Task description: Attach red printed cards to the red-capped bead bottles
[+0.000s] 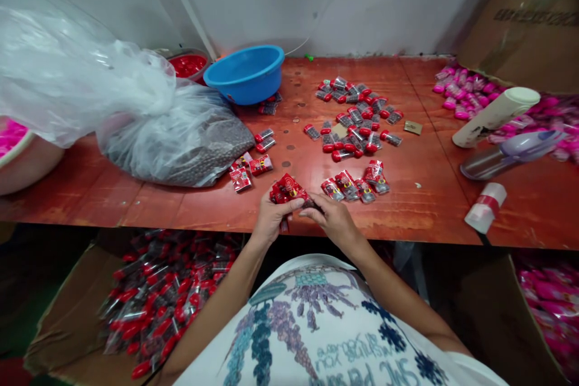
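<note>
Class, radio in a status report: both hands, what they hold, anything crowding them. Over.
Status: left hand shut on bunch of red packets. Same bunch pinched by right hand, at table edge. Row of filled packets lies just beyond, untouched.

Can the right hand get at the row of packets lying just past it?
Probably yes: the row of packets lies right beyond the right hand, nothing between, though it and the left hand are both gripping a bunch of red packets.
</note>
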A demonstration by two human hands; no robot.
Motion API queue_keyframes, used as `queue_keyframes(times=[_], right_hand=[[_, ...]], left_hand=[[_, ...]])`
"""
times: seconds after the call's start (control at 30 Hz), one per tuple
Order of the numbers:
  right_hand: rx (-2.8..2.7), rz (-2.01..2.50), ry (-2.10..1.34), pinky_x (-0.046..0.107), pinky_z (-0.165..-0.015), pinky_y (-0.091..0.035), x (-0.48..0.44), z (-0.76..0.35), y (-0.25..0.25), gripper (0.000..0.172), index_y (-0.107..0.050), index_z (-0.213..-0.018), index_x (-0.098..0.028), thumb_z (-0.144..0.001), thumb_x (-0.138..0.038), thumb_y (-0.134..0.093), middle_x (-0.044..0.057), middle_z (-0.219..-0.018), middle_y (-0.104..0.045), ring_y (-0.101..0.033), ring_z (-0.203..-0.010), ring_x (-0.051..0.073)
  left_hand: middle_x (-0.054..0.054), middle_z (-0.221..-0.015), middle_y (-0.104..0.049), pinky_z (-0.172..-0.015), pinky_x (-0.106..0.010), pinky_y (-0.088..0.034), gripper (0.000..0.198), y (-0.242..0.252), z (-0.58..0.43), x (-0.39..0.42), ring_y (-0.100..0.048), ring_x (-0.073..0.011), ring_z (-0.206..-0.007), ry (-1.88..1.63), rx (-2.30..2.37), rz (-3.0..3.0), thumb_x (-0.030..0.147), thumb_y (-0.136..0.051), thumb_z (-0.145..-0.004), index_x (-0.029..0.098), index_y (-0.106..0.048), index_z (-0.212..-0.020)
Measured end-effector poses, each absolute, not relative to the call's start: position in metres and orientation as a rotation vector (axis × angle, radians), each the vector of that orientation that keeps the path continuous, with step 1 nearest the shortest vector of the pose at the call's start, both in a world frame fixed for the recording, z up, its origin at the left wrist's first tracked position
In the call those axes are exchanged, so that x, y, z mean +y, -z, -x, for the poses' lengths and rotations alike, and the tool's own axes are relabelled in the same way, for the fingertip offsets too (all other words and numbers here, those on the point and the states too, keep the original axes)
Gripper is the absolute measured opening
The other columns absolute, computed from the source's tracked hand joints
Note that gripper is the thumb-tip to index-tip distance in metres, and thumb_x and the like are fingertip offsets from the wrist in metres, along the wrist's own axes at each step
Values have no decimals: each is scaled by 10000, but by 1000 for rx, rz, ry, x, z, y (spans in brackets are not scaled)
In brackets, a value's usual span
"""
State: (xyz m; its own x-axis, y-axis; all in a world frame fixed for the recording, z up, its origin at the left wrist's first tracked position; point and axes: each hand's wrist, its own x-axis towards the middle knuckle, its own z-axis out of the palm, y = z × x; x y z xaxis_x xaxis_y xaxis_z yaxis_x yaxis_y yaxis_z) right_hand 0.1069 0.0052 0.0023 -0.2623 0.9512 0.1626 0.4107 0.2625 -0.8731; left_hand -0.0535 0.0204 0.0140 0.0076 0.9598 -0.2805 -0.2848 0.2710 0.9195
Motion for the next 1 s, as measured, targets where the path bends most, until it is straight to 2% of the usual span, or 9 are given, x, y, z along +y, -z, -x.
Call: queue_keyframes(times=[0.1, 0.2, 0.3, 0.4, 0.5, 0.6, 0.73, 0.9, 1.0], right_hand=[[-1733, 1234, -1075, 236, -678, -452, 7, -110, -3, 266, -661, -1086, -219, -877, -355, -571, 23, -867, -687, -618, -733, 152], [-1709, 1244, -1119, 219, -631, -444, 7, -112, -4, 231, -683, -1031, -222, -886, -353, -560, -4, -784, -677, -611, -681, 135], [-1779, 1271, -948, 252, -715, -459, 6, -111, -2, 213, -689, -1017, -225, -886, -337, -562, 30, -876, -692, -628, -778, 166], [-1756, 1291, -840, 306, -835, -465, 4, -109, 3, 316, -619, -1171, -233, -872, -328, -584, 75, -1032, -679, -627, -931, 208], [-1627, 1292, -952, 315, -823, -491, 2, -108, 6, 429, -539, -1256, -244, -844, -331, -620, 72, -1080, -661, -631, -943, 206], [-1534, 1233, -1059, 296, -773, -508, 1, -107, 5, 375, -551, -1215, -243, -853, -325, -607, 52, -1044, -664, -639, -892, 183], [-1468, 1237, -980, 298, -784, -497, 0, -104, 7, 292, -604, -1131, -244, -848, -315, -611, 45, -1030, -661, -626, -909, 182], [-1308, 1195, -1175, 284, -701, -510, 2, -102, 15, 359, -579, -1159, -250, -814, -318, -649, 18, -910, -657, -618, -778, 163], [-1288, 1181, -1180, 286, -725, -514, 4, -99, 16, 344, -592, -1147, -255, -813, -317, -648, 21, -934, -648, -610, -806, 161]], left_hand=[[40, -678, -639, -338, -147, -310, 596, -13, 54, 20, -409, -23, -363, -1134, 1076, -786, 192, -810, -588, 180, -610, -1149], [-17, -850, -696, -351, -151, -322, 611, -14, 52, 19, -411, -11, -373, -1145, 1038, -763, 193, -796, -606, 194, -594, -1183], [-57, -963, -707, -356, -155, -322, 628, -16, 47, 18, -425, -10, -382, -1158, 1050, -745, 199, -798, -597, 196, -589, -1189], [-9, -812, -696, -343, -152, -300, 666, -19, 45, 19, -414, -19, -376, -1168, 1128, -755, 211, -815, -569, 187, -588, -1194], [58, -637, -607, -341, -155, -293, 648, -21, 46, 20, -389, -27, -371, -1197, 1206, -791, 227, -825, -558, 175, -600, -1163], [53, -640, -596, -364, -163, -327, 594, -21, 46, 20, -427, -43, -402, -1188, 1228, -813, 246, -828, -555, 156, -610, -1101], [52, -633, -590, -355, -173, -325, 510, -20, 42, 19, -423, -47, -388, -1139, 1239, -799, 269, -832, -543, 145, -606, -983], [64, -576, -550, -350, -168, -297, 353, -18, 39, 18, -398, -37, -372, -1224, 1253, -778, 290, -818, -573, 146, -574, -783], [64, -537, -526, -349, -167, -280, 313, -18, 37, 18, -382, -34, -372, -1235, 1236, -778, 295, -811, -584, 140, -566, -702]])
